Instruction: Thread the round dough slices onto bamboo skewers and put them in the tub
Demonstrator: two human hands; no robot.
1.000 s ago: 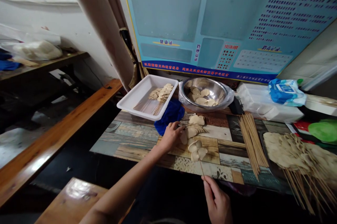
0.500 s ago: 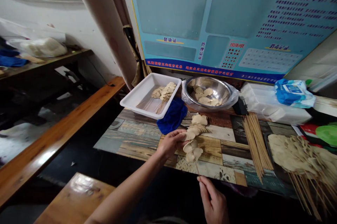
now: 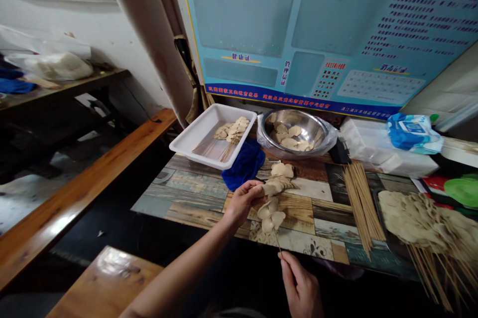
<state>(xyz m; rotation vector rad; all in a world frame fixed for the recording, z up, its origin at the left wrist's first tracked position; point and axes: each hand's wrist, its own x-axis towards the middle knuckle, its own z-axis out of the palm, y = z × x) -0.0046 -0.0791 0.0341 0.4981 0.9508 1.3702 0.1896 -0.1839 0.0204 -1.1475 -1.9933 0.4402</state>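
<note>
My right hand (image 3: 301, 283) is closed round the lower end of a thin wooden skewer (image 3: 278, 243), below the table's near edge. Several pale, thin, round slices (image 3: 269, 217) are threaded on its upper part. My left hand (image 3: 241, 204) pinches a pale slice (image 3: 272, 188) between thumb and fingers, just above the threaded ones; whether the skewer's tip touches it, I cannot tell. Right behind those fingertips, more slices (image 3: 282, 171) lie overlapping in a row on the table. What food the slices are is not clear.
Behind stand a white tray (image 3: 186, 151) with filled skewers and a steel bowl (image 3: 267, 131) of slices in a plastic bag. A blue cloth (image 3: 242, 166) lies between. On the right are bare skewers (image 3: 362, 208), a heap of filled skewers (image 3: 418, 218) and a blue packet (image 3: 413, 133).
My left hand has tilted the pinched slice flatter, close to the row of slices. The threaded slices have shifted slightly left. My right hand keeps its hold on the skewer.
</note>
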